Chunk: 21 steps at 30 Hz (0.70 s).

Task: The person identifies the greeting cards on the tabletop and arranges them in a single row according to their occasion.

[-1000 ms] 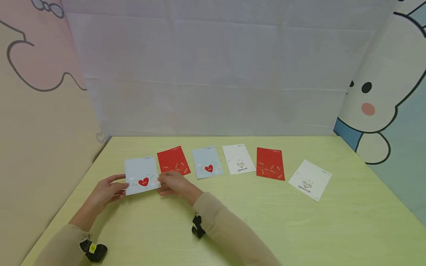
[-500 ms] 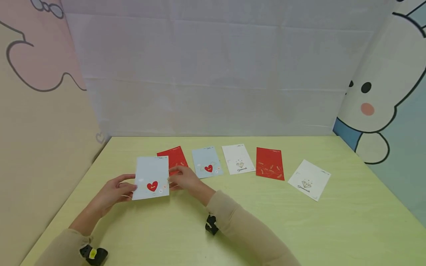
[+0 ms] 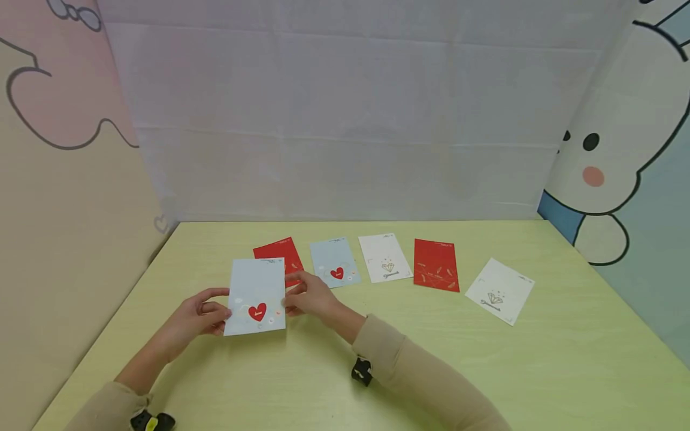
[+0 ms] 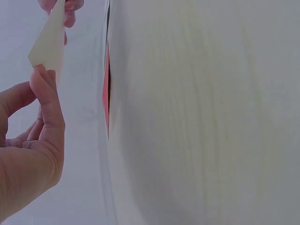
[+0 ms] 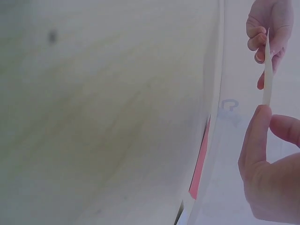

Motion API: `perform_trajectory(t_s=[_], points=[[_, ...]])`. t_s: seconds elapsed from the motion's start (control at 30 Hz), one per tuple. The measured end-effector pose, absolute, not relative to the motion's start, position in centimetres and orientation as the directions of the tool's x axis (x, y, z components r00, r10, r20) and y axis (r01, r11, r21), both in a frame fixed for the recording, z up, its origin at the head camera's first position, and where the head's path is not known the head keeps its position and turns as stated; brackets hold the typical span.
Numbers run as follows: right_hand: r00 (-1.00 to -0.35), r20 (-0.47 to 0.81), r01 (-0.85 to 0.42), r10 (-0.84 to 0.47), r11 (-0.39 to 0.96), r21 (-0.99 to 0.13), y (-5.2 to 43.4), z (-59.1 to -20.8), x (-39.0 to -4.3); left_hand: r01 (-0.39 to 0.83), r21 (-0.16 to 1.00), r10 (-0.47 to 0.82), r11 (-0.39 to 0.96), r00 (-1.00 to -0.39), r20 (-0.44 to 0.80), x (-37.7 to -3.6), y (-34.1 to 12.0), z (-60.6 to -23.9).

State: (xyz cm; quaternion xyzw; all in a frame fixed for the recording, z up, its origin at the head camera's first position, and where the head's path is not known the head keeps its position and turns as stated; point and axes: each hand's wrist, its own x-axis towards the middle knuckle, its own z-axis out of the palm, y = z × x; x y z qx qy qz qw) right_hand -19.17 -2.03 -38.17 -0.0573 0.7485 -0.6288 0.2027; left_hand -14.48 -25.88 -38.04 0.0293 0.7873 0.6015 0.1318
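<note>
A pale blue card (image 3: 256, 287) with a red heart near its lower edge is held up off the table between both hands. My left hand (image 3: 199, 314) pinches its left edge between thumb and fingers. Its right edge is pinched by my right hand (image 3: 312, 299). Seen nearly edge-on, the card (image 4: 49, 44) rises from the left fingertips in the left wrist view. In the right wrist view the same card (image 5: 268, 84) looks like a thin strip. Behind it, partly covered, lies a red card (image 3: 283, 246).
To the right, in a loose row on the pale green table (image 3: 431, 353), lie another blue heart card (image 3: 330, 254), a white diamond card (image 3: 380, 248), a second red card (image 3: 436, 263) and a tilted white card (image 3: 501, 290). A white cloth (image 3: 345, 120) hangs behind.
Both hands have moved the blue heart card to the right and toward the person, and it has turned more upright. It now overlaps the left red card in view. The other cards stay put.
</note>
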Motion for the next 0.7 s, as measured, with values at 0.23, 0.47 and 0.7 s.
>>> perform_trajectory(t_s=[0.23,0.47,0.7], points=[[-0.917,-0.228,0.158,-0.328,0.225,-0.961,-1.6,-38.3,-18.1,-0.056,0.962,0.265,0.268,-0.956,-0.130,-13.9,-25.6,-38.2],[-0.920,-0.210,0.126,-0.332,0.258,-0.958,-1.2,-38.6,-16.8,-0.058,0.952,0.266,0.300,-0.953,-0.142,-13.4,-25.6,-38.1],[-0.912,-0.216,0.130,-0.348,0.254,-0.958,-1.2,-38.5,-15.7,-0.056,0.946,0.256,0.320,-0.956,-0.143,-13.0,-26.0,-38.2]])
